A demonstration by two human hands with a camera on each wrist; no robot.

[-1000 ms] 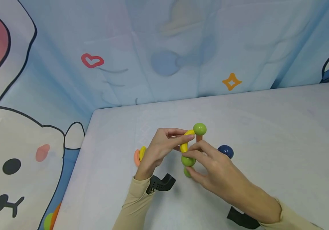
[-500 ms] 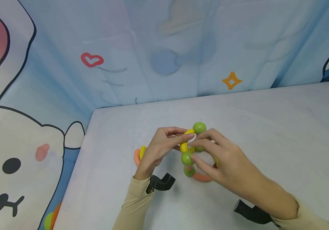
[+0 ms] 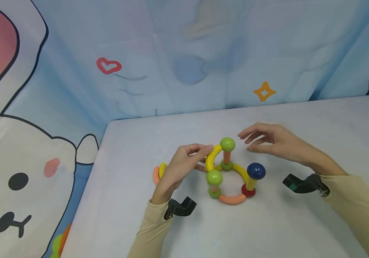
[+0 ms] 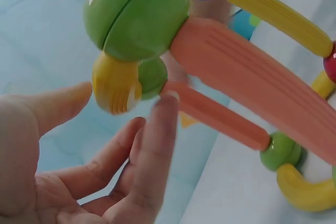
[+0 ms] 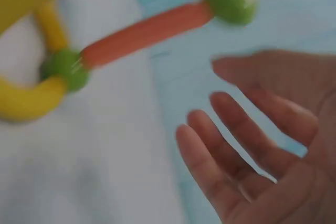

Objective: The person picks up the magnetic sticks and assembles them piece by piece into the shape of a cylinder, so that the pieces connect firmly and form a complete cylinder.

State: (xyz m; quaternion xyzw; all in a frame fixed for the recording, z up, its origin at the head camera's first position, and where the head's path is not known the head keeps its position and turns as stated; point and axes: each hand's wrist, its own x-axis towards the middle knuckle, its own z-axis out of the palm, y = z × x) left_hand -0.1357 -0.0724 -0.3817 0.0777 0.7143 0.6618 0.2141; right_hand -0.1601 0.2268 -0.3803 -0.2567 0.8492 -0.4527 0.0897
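Observation:
A toy frame of rods and balls stands on the table. Its base joins green balls and a red ball (image 3: 248, 190) with curved yellow rods and a curved orange rod (image 3: 232, 199). Uprights carry two green balls (image 3: 227, 144) and a dark blue ball (image 3: 256, 171). A curved yellow rod (image 3: 212, 158) bridges the two upper green balls. Beside that rod is my left hand (image 3: 185, 161), thumb and index fingers spread on either side of it; the thumb tip is at its edge. My right hand (image 3: 272, 141) hovers right of the frame, holding nothing, fingers loosely bent and apart.
A curved orange piece (image 3: 156, 175) and a curved yellow piece (image 3: 162, 170) lie left of my left hand, partly hidden by it. The white tabletop (image 3: 316, 125) extends to a blue patterned curtain (image 3: 184, 43) at the back.
My right hand has left the near upper green ball and moved right and away, exposing the blue ball and base. My left thumb has drawn back slightly from the upper yellow rod.

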